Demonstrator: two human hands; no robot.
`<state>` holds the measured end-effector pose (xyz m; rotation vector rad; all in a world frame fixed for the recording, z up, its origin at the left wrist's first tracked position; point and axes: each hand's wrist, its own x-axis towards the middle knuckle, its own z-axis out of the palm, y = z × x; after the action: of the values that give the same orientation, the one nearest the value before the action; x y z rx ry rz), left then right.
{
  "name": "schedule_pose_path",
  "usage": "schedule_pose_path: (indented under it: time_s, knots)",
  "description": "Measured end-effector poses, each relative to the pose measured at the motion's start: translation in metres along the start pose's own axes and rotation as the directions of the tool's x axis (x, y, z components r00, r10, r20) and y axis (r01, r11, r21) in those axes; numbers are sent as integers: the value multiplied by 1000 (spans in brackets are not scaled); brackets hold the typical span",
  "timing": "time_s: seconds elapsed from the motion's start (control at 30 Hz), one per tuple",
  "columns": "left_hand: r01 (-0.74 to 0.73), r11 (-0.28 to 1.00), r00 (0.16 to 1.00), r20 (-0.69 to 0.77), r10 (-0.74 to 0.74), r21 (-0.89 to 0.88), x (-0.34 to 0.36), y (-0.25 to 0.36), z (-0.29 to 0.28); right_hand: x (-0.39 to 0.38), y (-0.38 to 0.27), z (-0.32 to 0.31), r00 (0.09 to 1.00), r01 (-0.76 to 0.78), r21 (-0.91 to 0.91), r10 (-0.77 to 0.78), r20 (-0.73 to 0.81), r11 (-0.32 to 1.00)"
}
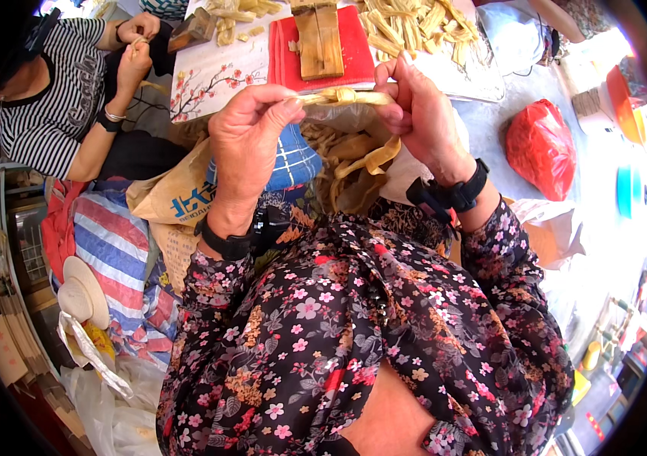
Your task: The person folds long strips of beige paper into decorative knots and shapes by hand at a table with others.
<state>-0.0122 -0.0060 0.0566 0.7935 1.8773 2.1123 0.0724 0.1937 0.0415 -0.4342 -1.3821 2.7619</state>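
Observation:
Between my two hands a pale yellow strip (343, 96) is stretched level, with a knot or wrapped band at its middle. My left hand (251, 125) pinches one end between thumb and forefinger. The other end is gripped by my right hand (423, 110), its fingers curled in. Below the strip, an open bag holds brownish-yellow dried strips (365, 156), some curling over its edge. A wooden block (319, 45) rests on a red cloth (281, 57) just beyond my hands. What the strips are made of I cannot tell.
A table (186, 83) with a blossom print bears piles of yellow strips (422, 26). At the left a person in a striped shirt (57, 99) works with both hands. A red plastic bag (541, 150) stands at right. A striped woven sack (110, 243) and straw hat (84, 292) lie at left.

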Motion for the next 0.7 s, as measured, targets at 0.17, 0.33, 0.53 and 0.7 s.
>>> schedule_pose_path:
  time_s: [0.17,0.33,0.53,0.7]
  knots:
    - [-314,698,945,139,296,644,9,7,-2,-3,4,8,987,159,-288,-143,75,944]
    - [-340,619,921,383,68,708,-10,-3,15,4,30,16,957,240,-383,-152,246,892]
    - [-545,327,838,513,186,772,5,-23,0,2,34,17,980,40,-458,55,192,888]
    - [-667,137,724,595,350,732,38,-43,-25,0,20,37,978,170,-512,-82,191,842]
